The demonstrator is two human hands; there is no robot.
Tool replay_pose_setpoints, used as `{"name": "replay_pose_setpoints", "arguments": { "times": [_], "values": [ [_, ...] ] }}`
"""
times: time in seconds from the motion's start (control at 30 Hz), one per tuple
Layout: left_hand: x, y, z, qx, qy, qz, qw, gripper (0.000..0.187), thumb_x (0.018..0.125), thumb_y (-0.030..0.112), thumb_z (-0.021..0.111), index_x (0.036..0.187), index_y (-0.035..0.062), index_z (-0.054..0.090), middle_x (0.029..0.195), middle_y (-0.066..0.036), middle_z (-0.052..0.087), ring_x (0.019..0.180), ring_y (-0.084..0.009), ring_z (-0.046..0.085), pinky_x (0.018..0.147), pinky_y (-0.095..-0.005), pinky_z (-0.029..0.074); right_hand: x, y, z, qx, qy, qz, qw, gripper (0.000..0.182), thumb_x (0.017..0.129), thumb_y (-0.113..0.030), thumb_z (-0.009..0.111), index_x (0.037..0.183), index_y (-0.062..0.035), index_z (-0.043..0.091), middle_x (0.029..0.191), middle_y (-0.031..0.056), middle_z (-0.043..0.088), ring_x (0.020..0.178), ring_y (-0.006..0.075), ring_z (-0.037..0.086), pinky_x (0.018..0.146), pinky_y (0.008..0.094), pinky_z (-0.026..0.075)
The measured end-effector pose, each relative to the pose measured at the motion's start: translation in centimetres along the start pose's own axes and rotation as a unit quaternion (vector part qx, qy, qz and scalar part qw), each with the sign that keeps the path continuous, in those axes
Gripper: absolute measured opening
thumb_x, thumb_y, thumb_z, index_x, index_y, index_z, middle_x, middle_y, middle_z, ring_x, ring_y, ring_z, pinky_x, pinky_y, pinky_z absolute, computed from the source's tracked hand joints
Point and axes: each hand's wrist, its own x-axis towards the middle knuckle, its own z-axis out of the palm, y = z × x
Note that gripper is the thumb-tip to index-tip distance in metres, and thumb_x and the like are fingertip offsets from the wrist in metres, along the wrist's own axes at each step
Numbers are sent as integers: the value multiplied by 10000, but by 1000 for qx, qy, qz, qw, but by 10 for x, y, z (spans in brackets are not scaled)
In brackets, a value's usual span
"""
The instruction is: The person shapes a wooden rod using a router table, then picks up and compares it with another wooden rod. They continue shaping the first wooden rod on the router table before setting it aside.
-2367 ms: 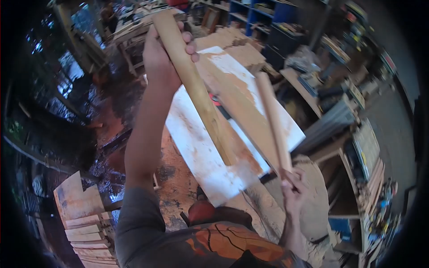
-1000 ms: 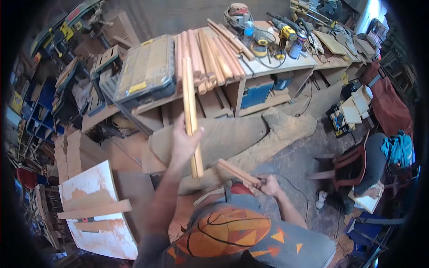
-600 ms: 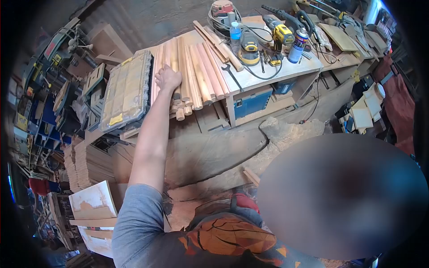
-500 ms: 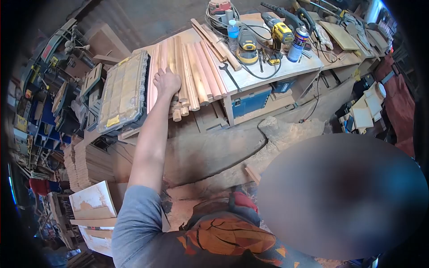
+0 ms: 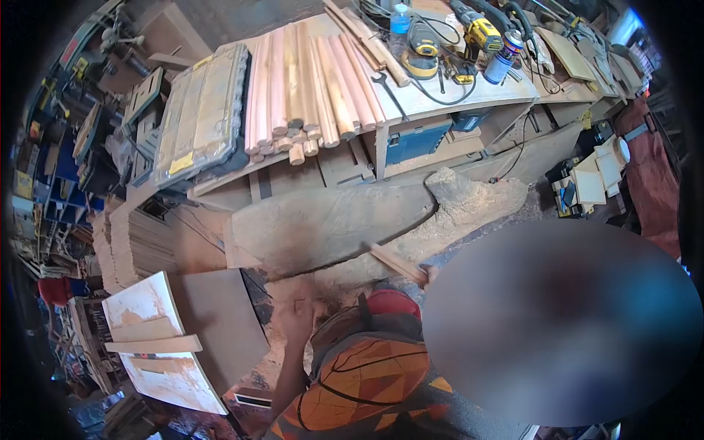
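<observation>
My left hand [image 5: 296, 308] hangs low in front of my body, near my waist, over the dusty floor. It is dim and smeared, so its fingers do not show clearly. At the edge of the large blurred patch, part of my right hand [image 5: 431, 276] grips the end of a wooden stick [image 5: 397, 262]. The stick points up and left. Round wooden dowels [image 5: 312, 84], pinkish and yellowish, lie side by side and stacked on the bench beyond both hands.
Left of the dowels sits a clear-lidded organizer case [image 5: 202, 110]. A wrench [image 5: 389, 95], a sander [image 5: 422, 59], a yellow drill [image 5: 482, 33] and a spray can [image 5: 504, 59] occupy the bench [image 5: 469, 99]. A large wood slab [image 5: 330, 216] stands before it; boards [image 5: 150, 315] lean at lower left.
My left hand has left the dowels and dropped back near my waist. The wooden stick has risen further into view, with part of my right hand now showing on it.
</observation>
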Motion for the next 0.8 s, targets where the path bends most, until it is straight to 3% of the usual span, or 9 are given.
{"name": "replay_pose_setpoints", "arguments": {
  "times": [0.03, 0.07, 0.17, 0.27, 0.37, 0.5, 0.63, 0.7, 0.8],
  "values": [
    [-29, -14, -11, -51, -52, -112, 991, 590, 900, 225, 735, 1383, -52, 540, 1036, -205, 718, 929, -308, 710, 836, -396, 544, -4, -14, -4, -27, -10, -27, 999, 669, 775, -215, 742, 1402, -46, 580, 1233, 288, 668, 1161, 414, 651, 990, 447, 529],
    [-52, -40, -16, -60, -44, -122, 990, 590, 900, 225, 735, 1383, -52, 540, 1036, -205, 718, 929, -308, 710, 836, -396, 544, -9, -29, -6, -29, -12, -25, 999, 614, 778, -196, 730, 1363, -49, 613, 1196, 286, 684, 1130, 405, 668, 971, 436, 535],
    [-110, -120, -18, -12, 158, -115, 981, 625, 881, 263, 746, 1399, -13, 531, 1097, -212, 707, 1000, -350, 689, 891, -430, 537, 21, -32, 37, -106, -70, -78, 989, 540, 778, -179, 710, 1296, -41, 647, 1159, 275, 702, 1075, 388, 689, 924, 438, 542],
    [-162, -166, -33, 65, 307, -43, 949, 639, 868, 294, 753, 1397, 13, 530, 1252, -225, 651, 1166, -377, 625, 988, -473, 500, 77, -13, 94, -98, -149, -102, 979, 198, 802, -235, 700, 851, -45, 725, 640, 85, 668, 541, 205, 644, 503, 373, 501],
    [-233, -159, -84, 12, 381, -93, 920, 477, 911, 269, 713, 1323, 55, 603, 1279, -216, 638, 1202, -410, 599, 1016, -472, 489, 139, -18, 144, -71, -294, -103, 948, 241, 867, -272, 715, 799, -41, 708, 594, 39, 622, 470, 153, 576, 433, 338, 444],
    [-357, -193, -145, -56, 620, -179, 762, 274, 929, 197, 690, 1158, 47, 679, 1151, -204, 674, 1079, -392, 646, 936, -437, 521, 127, -100, 213, -201, -321, -146, 914, 212, 871, -230, 715, 850, -19, 703, 608, 37, 621, 495, 142, 586, 454, 325, 457],
    [-500, -238, -203, 35, 810, -275, 516, 253, 903, 131, 715, 1127, 17, 683, 1100, -181, 690, 1032, -336, 665, 908, -409, 517, 91, -182, 256, -241, -355, -199, 881, 192, 875, -188, 715, 900, 2, 699, 622, 35, 621, 519, 130, 595, 475, 313, 469],
    [-572, -269, -215, 97, 825, -370, 417, 335, 909, 207, 715, 1164, -8, 683, 1098, -174, 691, 1027, -301, 661, 922, -400, 502, 66, -228, 270, -233, -380, -227, 866, 187, 877, -166, 714, 926, 13, 696, 629, 34, 620, 531, 125, 600, 486, 307, 475],
    [-664, -343, -218, -9, 850, -400, 342, 498, 918, 333, 710, 1233, -49, 661, 1104, -235, 679, 1068, -333, 652, 952, -398, 497, 35, -275, 285, -195, -419, -302, 834, 186, 880, -134, 714, 964, 30, 693, 639, 32, 620, 550, 116, 607, 502, 297, 484]
  ]
}}
